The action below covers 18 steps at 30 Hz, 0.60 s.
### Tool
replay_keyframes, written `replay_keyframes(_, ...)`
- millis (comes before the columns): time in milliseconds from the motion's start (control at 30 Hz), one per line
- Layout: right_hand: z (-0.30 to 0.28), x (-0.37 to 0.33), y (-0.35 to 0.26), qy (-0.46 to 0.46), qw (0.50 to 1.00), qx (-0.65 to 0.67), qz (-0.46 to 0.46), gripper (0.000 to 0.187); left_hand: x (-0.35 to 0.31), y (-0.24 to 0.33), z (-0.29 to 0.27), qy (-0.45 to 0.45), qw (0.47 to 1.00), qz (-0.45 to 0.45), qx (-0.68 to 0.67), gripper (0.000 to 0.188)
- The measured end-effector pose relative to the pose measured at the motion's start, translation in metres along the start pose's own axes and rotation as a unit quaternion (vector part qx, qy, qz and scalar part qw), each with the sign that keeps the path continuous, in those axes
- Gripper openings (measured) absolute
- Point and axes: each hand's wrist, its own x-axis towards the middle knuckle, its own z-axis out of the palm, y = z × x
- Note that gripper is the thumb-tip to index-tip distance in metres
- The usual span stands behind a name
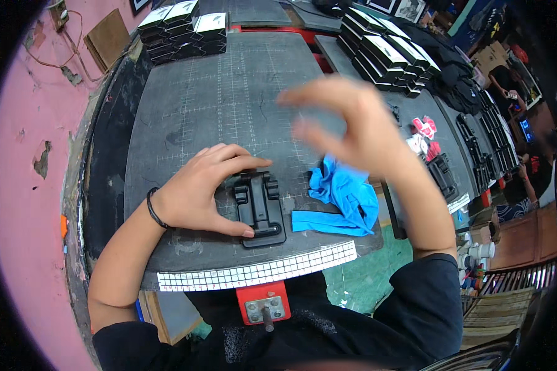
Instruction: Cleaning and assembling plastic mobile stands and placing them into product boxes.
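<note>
My left hand (195, 191) pins the black clip (260, 207) flat near the board's (185, 111) front edge, thumb and forefinger bracketing it, while my right hand (346, 127) hovers empty, fingers spread, above the blue cloth (343, 198), which I judge must be picked up next.

Box stack (182, 28): 11 o'clock, far end of the grey board; flat black boxes with white tops.
Box row (387, 52): 1 o'clock; same black-and-white boxes, leaning in a line.
Red-white packets (424, 136): 3 o'clock.
Screen (526, 130): 3 o'clock rim; small, blue-lit.
</note>
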Motion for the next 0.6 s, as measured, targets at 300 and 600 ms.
replay_keyframes(300,-0.061,-0.024,0.209,-0.073,0.749,-0.526,0.396,0.050,0.003,-0.001,0.003,0.021,0.998,0.034,-0.051,0.075)
replay_keyframes(600,-0.056,-0.048,0.228,-0.014,0.782,-0.518,0.346,0.025,0.005,-0.004,0.005,0.015,0.997,0.043,-0.056,0.066)
